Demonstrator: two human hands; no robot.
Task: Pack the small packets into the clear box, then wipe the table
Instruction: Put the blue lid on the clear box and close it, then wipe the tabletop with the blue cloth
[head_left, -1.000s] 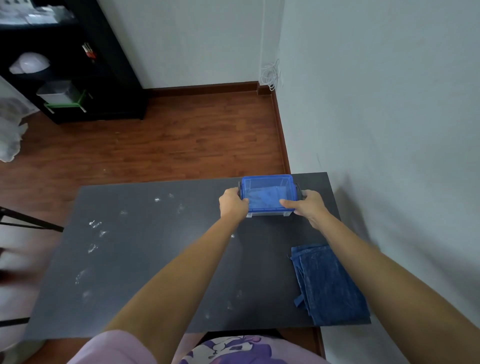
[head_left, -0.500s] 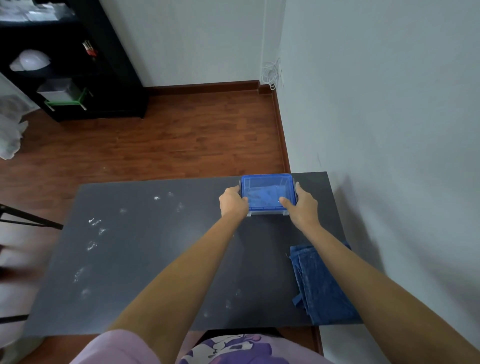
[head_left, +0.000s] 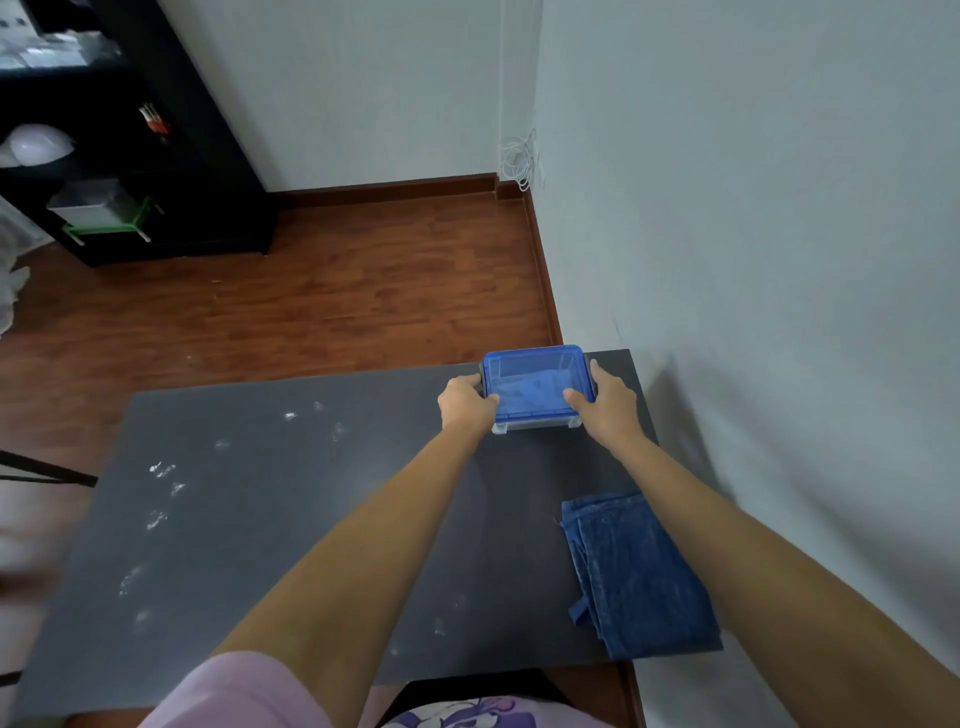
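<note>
Gripping the small clear plastic box with the blue lid (head_left: 535, 387) from both sides: left hand (head_left: 465, 402) clamped on its left end, right hand (head_left: 608, 408) on its right end, thumbs pressed on the lid. Sitting at the far right corner of the dark grey table (head_left: 311, 519). Folded blue denim-like cloth (head_left: 639, 571) lying along the right edge, near corner. White powdery smudges (head_left: 161, 478) scattered toward the left side.

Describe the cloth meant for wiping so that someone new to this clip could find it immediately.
Start at the dark table standing against the pale wall on the right. At its near right corner lies a folded blue cloth, under the right forearm. Unlike the blue-lidded clear box held at the far edge, it is soft, flat and untouched.
</note>
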